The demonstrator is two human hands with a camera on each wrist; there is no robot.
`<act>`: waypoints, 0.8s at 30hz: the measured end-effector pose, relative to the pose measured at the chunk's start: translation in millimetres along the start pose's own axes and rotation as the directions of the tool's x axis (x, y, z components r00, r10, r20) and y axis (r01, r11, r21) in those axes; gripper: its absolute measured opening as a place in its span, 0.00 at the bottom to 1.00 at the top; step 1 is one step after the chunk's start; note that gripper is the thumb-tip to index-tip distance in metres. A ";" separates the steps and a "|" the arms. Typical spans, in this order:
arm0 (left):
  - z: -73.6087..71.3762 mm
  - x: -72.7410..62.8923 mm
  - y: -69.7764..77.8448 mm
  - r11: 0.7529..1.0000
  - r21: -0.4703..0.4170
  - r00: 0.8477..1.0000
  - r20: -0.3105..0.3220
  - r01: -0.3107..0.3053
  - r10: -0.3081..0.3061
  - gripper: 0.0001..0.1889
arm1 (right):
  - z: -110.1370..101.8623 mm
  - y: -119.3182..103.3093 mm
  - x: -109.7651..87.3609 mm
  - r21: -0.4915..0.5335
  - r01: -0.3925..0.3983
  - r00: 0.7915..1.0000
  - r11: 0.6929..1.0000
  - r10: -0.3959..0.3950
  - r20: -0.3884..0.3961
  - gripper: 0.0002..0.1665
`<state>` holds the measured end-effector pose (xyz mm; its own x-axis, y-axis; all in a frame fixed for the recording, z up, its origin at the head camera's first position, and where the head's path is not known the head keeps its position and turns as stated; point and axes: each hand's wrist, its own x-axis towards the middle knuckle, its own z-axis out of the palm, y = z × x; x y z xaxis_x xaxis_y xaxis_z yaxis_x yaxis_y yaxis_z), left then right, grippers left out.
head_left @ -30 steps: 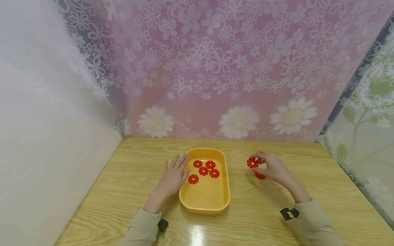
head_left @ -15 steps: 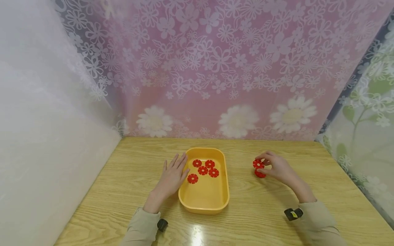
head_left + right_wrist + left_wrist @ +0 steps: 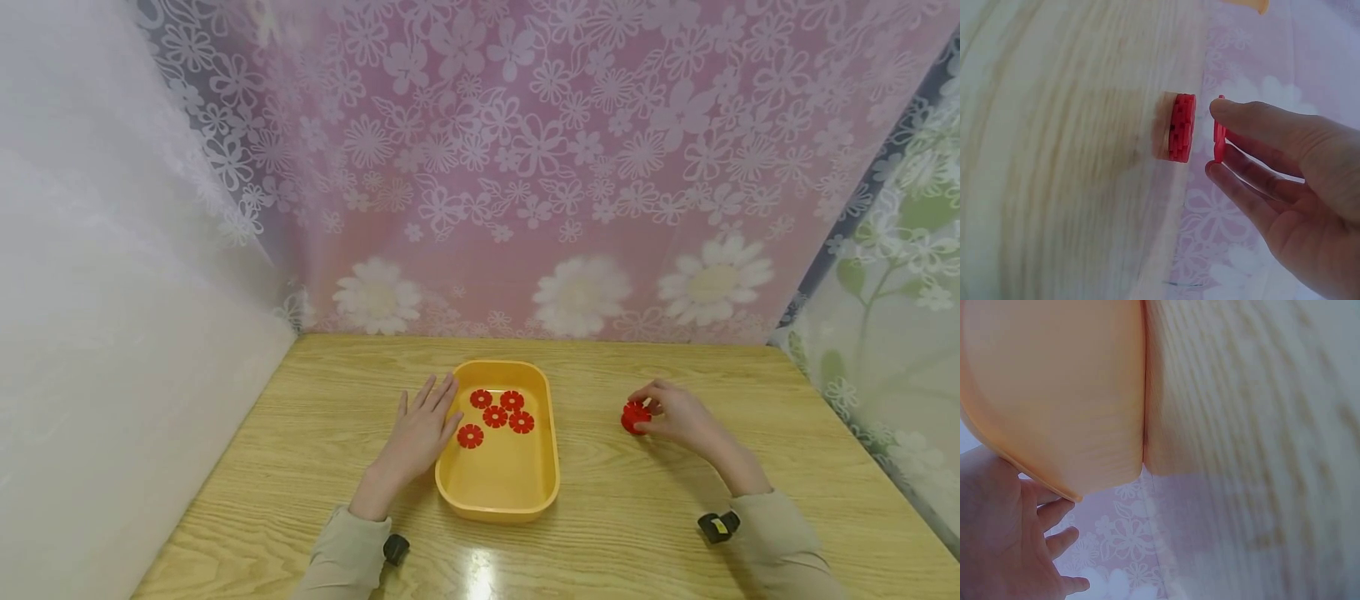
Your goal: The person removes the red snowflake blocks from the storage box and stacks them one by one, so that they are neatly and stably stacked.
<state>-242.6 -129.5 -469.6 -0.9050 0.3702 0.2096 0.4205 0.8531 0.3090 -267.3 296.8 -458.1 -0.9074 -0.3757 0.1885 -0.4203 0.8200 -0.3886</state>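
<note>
My right hand [image 3: 681, 415] pinches a thin red notched disc [image 3: 1220, 134] by its edges, between thumb and fingertips. A small gap separates that disc from a short stack of similar red discs [image 3: 1183, 128] on the table, as the right wrist view shows. From the head view the held disc overlaps the stack. My left hand [image 3: 415, 429], fingers straight, rests against the left rim of a yellow tray [image 3: 498, 487]. Several red flower-like discs [image 3: 495, 417] with holes in the middle lie flat inside the tray, towards its far half.
The wooden table [image 3: 330, 467] ends at a pink flowered curtain [image 3: 480, 167] behind. A white wall-like sheet [image 3: 112, 333] borders the left side, and a flower-patterned sheet [image 3: 900, 350] the right. Black wrist cameras sit at both cuffs.
My right hand has moved right and then down with the red disc, from beside the stack to just over it. My left hand and the tray have stayed put.
</note>
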 end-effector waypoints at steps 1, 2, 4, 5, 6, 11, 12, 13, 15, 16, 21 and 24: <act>-0.2 -0.2 0.1 1.000 0.001 1.000 0.000 0.000 0.000 0.31 | 1.0 0.9 0.1 -0.006 -0.002 1.000 1.000 0.002 0.003 0.21; -0.1 -0.2 0.0 1.000 0.002 1.000 0.000 0.001 -0.001 0.31 | 2.0 1.7 0.3 -0.011 -0.005 1.000 1.000 0.005 0.004 0.21; -0.3 -0.2 0.1 1.000 0.002 1.000 -0.001 0.000 0.000 0.31 | 3.1 2.2 0.4 -0.022 -0.008 1.000 1.000 0.008 0.009 0.21; -0.4 -0.3 0.1 1.000 0.001 1.000 -0.001 0.000 0.000 0.31 | 3.6 2.4 0.5 -0.028 -0.009 1.000 1.000 0.009 0.010 0.21; -0.7 -0.4 0.3 1.000 0.000 1.000 0.000 0.001 -0.001 0.31 | 4.0 2.5 0.4 -0.033 -0.013 1.000 0.999 0.013 0.014 0.21; -1.4 -0.7 0.6 1.000 -0.007 1.000 0.004 0.002 -0.002 0.31 | 3.3 -0.2 -1.2 -0.048 -0.025 0.999 0.999 0.027 0.037 0.21; -1.4 -0.7 0.5 1.000 -0.006 1.000 0.005 0.002 -0.002 0.31 | 3.1 -0.9 -1.6 -0.049 -0.027 0.999 0.998 0.029 0.041 0.22; -1.5 -0.6 0.5 1.000 -0.005 1.000 0.005 0.001 -0.001 0.31 | 2.7 -1.7 -2.0 -0.050 -0.027 0.999 0.998 0.029 0.044 0.22; -1.5 -0.7 0.5 1.000 -0.002 1.000 0.004 -0.001 0.001 0.31 | 2.3 -2.8 -2.3 -0.046 -0.026 0.998 0.999 0.028 0.049 0.22; -1.5 -0.8 0.6 1.000 0.000 1.000 0.005 -0.001 0.001 0.31 | 2.1 -3.2 -2.4 -0.045 -0.025 0.998 0.999 0.027 0.051 0.22; -1.9 -0.6 0.9 1.000 -0.005 1.000 0.004 0.002 -0.001 0.31 | 2.8 -2.7 -2.0 -0.040 -0.020 0.998 0.999 0.022 0.057 0.21; -1.7 -0.4 0.8 1.000 -0.006 1.000 0.002 0.003 -0.003 0.31 | 4.0 -1.3 -1.6 -0.045 -0.010 0.998 0.999 0.012 0.058 0.21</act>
<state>-241.8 -129.5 -467.9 -0.9064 0.3682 0.2070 0.4180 0.8519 0.3154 -265.3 294.6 -461.4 -0.9114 -0.3901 0.1308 -0.4107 0.8424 -0.3490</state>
